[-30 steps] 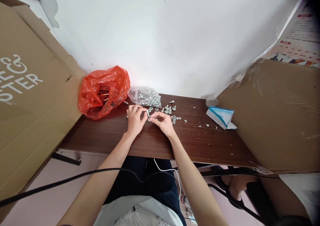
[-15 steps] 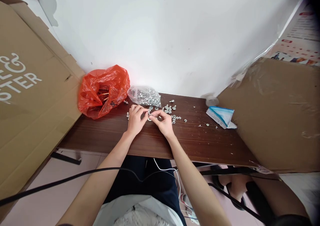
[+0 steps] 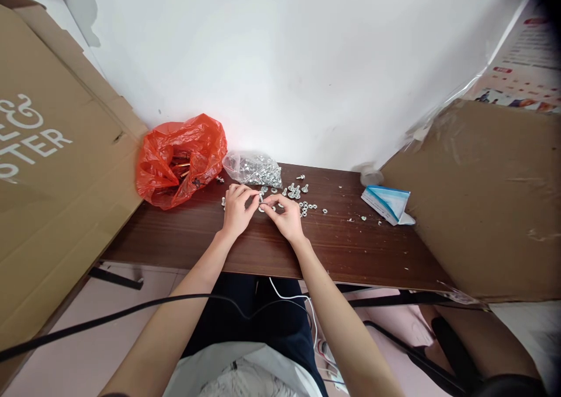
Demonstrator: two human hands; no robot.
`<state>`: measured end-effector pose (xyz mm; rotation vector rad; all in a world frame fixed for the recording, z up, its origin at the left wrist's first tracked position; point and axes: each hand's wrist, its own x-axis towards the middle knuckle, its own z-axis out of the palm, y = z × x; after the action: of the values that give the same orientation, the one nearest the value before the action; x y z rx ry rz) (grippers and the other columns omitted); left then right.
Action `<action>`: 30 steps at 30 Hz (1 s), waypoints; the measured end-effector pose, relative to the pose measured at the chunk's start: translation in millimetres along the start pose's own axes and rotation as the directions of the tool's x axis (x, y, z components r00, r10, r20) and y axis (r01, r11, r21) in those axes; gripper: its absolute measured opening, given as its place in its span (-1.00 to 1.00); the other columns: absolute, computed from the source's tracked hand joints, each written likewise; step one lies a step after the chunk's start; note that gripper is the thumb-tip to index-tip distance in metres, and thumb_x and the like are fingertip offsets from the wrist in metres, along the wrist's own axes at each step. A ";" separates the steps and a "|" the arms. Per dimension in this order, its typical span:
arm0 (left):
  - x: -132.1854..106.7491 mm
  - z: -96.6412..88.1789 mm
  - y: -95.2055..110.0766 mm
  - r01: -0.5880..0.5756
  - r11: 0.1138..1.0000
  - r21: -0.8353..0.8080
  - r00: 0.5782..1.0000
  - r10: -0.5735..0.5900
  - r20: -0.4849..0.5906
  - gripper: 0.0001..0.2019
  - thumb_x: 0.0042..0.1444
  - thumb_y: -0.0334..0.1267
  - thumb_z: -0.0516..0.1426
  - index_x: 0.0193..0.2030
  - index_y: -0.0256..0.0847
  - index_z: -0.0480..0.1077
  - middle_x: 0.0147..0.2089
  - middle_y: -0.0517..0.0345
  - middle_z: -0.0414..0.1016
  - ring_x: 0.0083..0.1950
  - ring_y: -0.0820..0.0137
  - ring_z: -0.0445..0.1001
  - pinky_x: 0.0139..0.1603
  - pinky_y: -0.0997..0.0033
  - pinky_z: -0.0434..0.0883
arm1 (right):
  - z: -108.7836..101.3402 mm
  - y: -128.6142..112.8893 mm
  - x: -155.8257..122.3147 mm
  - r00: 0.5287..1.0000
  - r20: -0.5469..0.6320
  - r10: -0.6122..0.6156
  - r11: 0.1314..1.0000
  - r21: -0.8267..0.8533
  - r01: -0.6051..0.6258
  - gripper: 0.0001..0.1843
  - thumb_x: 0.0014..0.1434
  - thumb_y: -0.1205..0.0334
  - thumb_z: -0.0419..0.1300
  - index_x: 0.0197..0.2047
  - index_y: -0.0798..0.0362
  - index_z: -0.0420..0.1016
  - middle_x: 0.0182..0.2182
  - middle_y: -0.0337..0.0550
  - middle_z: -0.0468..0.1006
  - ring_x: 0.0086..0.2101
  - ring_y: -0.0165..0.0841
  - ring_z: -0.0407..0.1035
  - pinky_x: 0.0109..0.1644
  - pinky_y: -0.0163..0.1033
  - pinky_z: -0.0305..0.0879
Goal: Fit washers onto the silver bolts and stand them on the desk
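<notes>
Head: bolt (image 3: pixel 261 198) between left hand (image 3: pixel 237 210), right hand (image 3: pixel 286 216).

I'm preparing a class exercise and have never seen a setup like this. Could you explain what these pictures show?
There is no machine here: a person works with two bare hands. The camera is worn on their head, looking forward and down, so their forearms reach in from the bottom. The left hand and right hand meet at the fingertips, pinching what looks like a small bolt; finer detail is too small to tell. On the brown table lie loose bolts and nuts, a clear bag of metal parts, a red bag, and a blue and white packet. Cardboard stands on both sides.
</notes>
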<state>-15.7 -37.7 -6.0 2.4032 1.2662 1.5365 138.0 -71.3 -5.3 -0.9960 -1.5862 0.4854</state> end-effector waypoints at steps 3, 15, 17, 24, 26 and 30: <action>0.4 -0.3 0.4 0.000 1.000 -0.014 1.000 0.000 -0.004 -0.89 0.22 -0.25 0.12 -0.27 -0.17 0.47 -0.32 0.15 0.48 -0.17 0.30 0.30 -0.13 0.26 0.26 | -1.0 0.0 -0.6 1.000 0.008 -0.015 0.998 -0.055 0.015 -0.79 0.15 0.07 0.25 -0.20 0.01 0.53 -0.36 -0.19 0.58 -0.36 -0.36 0.44 -0.19 -0.24 0.39; -0.1 -1.3 3.7 -0.081 0.996 -0.023 0.995 0.082 0.050 -0.82 0.24 -0.24 0.09 -0.37 -0.19 0.43 -0.35 0.16 0.47 -0.19 0.34 0.31 -0.09 0.24 0.29 | -1.7 -1.8 0.4 0.998 -0.034 0.053 0.998 -0.042 -0.055 -0.77 0.25 0.09 0.11 -0.19 -0.01 0.54 -0.28 -0.15 0.62 -0.32 -0.33 0.48 -0.17 -0.22 0.39; 0.0 -1.0 3.0 -0.076 0.996 -0.043 0.995 0.079 0.065 -0.83 0.23 -0.22 0.10 -0.35 -0.18 0.43 -0.34 0.16 0.47 -0.19 0.35 0.31 -0.08 0.24 0.30 | -1.8 -2.3 0.1 0.998 -0.039 0.054 0.997 -0.049 -0.056 -0.77 0.25 0.09 0.11 -0.19 -0.01 0.55 -0.27 -0.15 0.62 -0.31 -0.33 0.48 -0.17 -0.22 0.39; 0.9 -3.0 5.0 -0.089 0.992 -0.088 0.990 0.098 0.103 -0.86 0.23 -0.21 0.10 -0.28 -0.19 0.43 -0.28 0.12 0.45 -0.17 0.35 0.34 -0.11 0.29 0.34 | -2.5 -1.4 -0.1 0.999 -0.032 0.032 0.997 -0.066 -0.034 -0.77 0.25 0.09 0.10 -0.18 -0.01 0.54 -0.25 -0.16 0.62 -0.28 -0.33 0.47 -0.13 -0.22 0.38; 0.7 -3.7 5.9 -0.101 0.990 -0.098 0.989 0.111 0.100 -0.87 0.24 -0.22 0.10 -0.26 -0.19 0.43 -0.25 0.11 0.45 -0.15 0.36 0.34 -0.10 0.30 0.34 | -2.9 -1.1 0.0 0.999 -0.030 0.040 0.998 -0.056 -0.041 -0.77 0.25 0.08 0.11 -0.16 -0.02 0.53 -0.24 -0.17 0.62 -0.29 -0.34 0.48 -0.12 -0.22 0.39; 0.4 -4.1 5.8 -0.120 0.988 -0.097 0.989 0.127 0.068 -0.88 0.24 -0.23 0.11 -0.24 -0.19 0.44 -0.24 0.11 0.45 -0.13 0.36 0.36 -0.08 0.30 0.34 | -2.6 0.5 -0.3 0.996 -0.033 0.078 0.997 0.000 -0.078 -0.76 0.22 0.08 0.16 -0.11 -0.01 0.50 -0.26 -0.16 0.63 -0.30 -0.33 0.51 -0.12 -0.20 0.41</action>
<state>-15.2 -43.0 -1.2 2.4973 1.0271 1.4833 140.7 -71.8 -5.2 -1.0648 -1.5232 0.5191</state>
